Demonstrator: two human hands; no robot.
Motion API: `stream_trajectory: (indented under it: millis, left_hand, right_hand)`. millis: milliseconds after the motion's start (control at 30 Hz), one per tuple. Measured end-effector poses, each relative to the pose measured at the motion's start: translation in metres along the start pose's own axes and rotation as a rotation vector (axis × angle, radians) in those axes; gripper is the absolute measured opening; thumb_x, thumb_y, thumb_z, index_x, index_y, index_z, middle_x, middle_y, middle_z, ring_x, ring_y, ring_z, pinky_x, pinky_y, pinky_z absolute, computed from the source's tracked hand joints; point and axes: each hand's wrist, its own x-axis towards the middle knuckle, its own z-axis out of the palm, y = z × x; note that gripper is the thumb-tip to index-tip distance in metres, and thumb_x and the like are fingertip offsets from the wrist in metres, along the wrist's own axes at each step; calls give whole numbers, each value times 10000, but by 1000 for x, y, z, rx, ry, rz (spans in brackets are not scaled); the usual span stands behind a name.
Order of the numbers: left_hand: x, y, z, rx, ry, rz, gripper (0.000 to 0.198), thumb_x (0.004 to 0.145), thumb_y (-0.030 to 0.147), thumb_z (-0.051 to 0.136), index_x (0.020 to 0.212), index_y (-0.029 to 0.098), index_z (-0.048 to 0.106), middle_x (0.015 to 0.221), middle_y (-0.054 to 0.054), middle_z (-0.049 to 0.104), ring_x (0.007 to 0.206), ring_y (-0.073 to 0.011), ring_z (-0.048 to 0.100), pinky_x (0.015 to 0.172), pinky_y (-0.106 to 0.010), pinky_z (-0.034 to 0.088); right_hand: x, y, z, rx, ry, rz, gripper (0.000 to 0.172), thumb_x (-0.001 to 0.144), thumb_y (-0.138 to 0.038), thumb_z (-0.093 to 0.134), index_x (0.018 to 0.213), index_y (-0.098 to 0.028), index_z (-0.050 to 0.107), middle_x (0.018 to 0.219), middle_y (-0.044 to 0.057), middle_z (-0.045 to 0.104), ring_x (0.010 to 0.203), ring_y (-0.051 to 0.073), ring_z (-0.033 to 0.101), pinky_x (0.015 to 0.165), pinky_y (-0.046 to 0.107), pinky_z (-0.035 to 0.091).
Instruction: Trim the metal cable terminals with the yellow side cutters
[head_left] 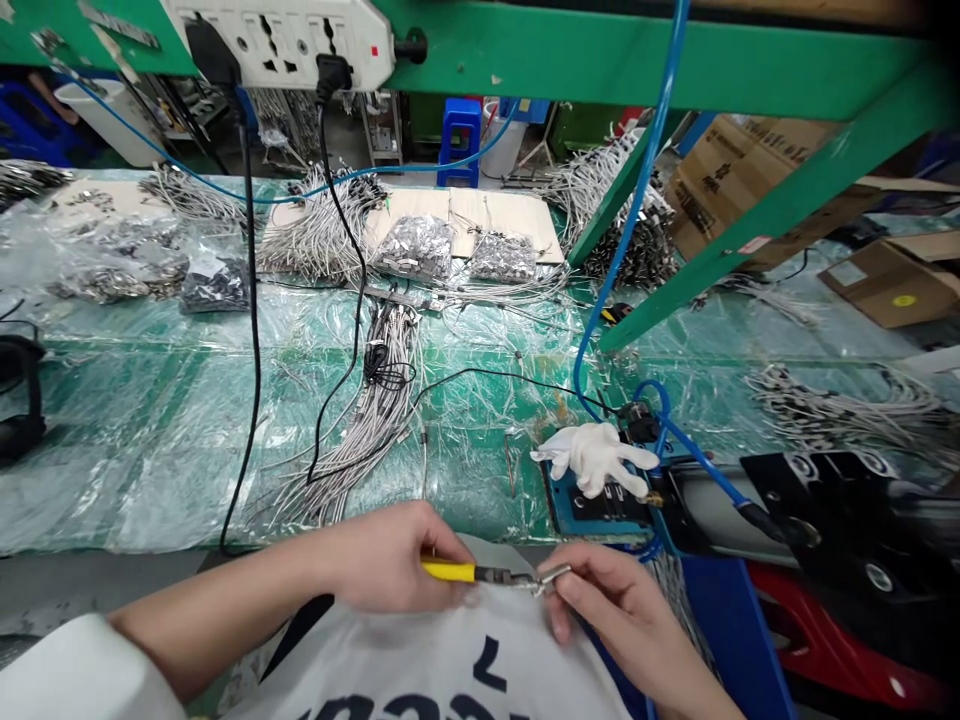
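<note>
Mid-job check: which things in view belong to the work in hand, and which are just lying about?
Work in hand: left hand gripping yellow-handled pliers; right hand holding a small metal fitting.

Lying about: white glove; power strip; cardboard boxes.

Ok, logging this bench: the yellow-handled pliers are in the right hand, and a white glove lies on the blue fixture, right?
The head view shows the yellow-handled pliers in the left hand, not the right hand; the white glove does lie on the blue fixture.
</note>
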Motion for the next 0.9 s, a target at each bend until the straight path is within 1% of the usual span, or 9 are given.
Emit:
stream_trajectory:
  millis: [100,200,300,367,500,600,700,800,900]
  left_hand:
    - [-1,3,4,97,59,70,167,814,202,572,676,150,649,622,44,339,576,-85,292,496,-219,243]
    - [1,4,5,106,18,120,98,797,185,588,743,162,667,647,42,412,584,-84,344,505,-212,272]
    - [3,6,2,188,34,230,108,772,138,588,801,183,682,683,35,494,615,-94,423,544,-211,317]
    - [2,4,-2,266,57,264,135,776,132,588,843,196,687,715,25,539,640,-107,469,570,-216,346]
    - [1,-8,-10,375,284,175,177,824,209,607,994,204,657,889,-15,627,784,-161,556,706,-264,424]
    - [9,-16,-2,107,440,184,246,895,317,575,1115,208,590,1086,-46,631,979,-200,581,873,-322,447]
    - [25,-15,20,-131,431,235,292,880,322,603,1144,201,570,1161,-56,625,1078,-215,566,965,-342,419]
    - [41,-12,40,-251,378,193,203,845,275,622,1012,162,599,983,-46,639,934,-199,582,879,-318,439]
    - [49,-12,48,-379,377,160,161,820,271,628,910,148,575,865,-21,584,810,-167,543,777,-285,431]
  right_hand:
    - [0,1,3,79,64,24,220,795,-384,754,848,-176,707,626,1,637,538,120,609,560,232,468]
    - [0,6,3,299,-33,80,251,743,-400,794,770,-165,709,666,4,627,467,102,594,474,207,432]
    - [3,14,3,534,-152,235,301,726,-432,798,710,-162,666,465,-40,521,314,58,426,356,162,313]
    - [7,18,4,611,-176,256,305,727,-422,799,687,-167,636,420,-60,472,290,36,326,328,147,266]
    - [18,19,5,694,-52,213,251,735,-363,799,725,-169,640,519,-60,481,353,24,307,339,141,289]
    - [25,18,6,704,4,211,229,732,-340,807,756,-165,661,536,-58,474,387,33,337,352,150,314]
    - [29,19,8,727,19,210,183,752,-298,803,812,-182,676,556,-57,498,402,27,353,366,142,300]
    - [31,20,9,749,66,182,223,709,-292,842,830,-184,689,548,-59,507,411,22,363,384,138,300]
    - [31,22,10,749,114,183,279,665,-310,873,832,-167,703,559,-49,524,433,24,388,403,142,318]
